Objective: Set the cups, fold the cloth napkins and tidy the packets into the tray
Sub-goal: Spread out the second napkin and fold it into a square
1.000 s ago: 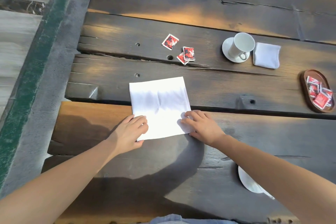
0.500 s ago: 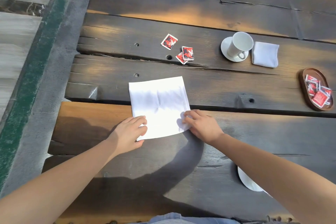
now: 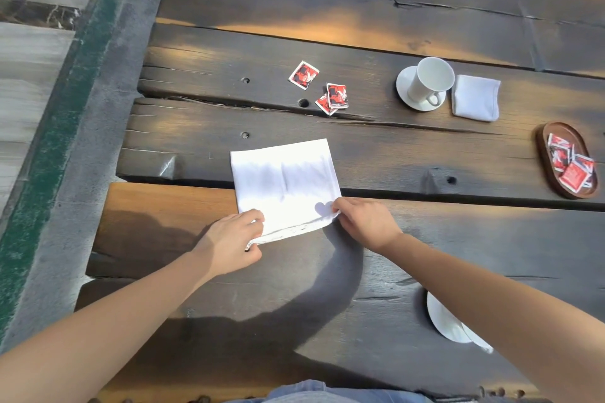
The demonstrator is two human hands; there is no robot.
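A white cloth napkin [image 3: 284, 183] lies flat in the middle of the dark wooden table. My left hand [image 3: 234, 240] pinches its near left corner and my right hand [image 3: 363, 222] pinches its near right corner; the near edge is lifted slightly off the wood. Three red packets [image 3: 335, 95] lie loose beyond the napkin. At the far right, a white cup [image 3: 429, 80] stands on a saucer [image 3: 404, 88], with a folded white napkin [image 3: 476, 101] beside it. A brown oval tray [image 3: 553, 180] at the right edge holds several red packets.
A second white saucer [image 3: 445, 324] sits near the front, partly hidden under my right forearm. The table's left edge [image 3: 131, 154] drops to a grey and green paved floor. Gaps run between the planks.
Both hands have closed on the napkin's near corners and raised its near edge a little. The view has shifted slightly; nothing else has moved.
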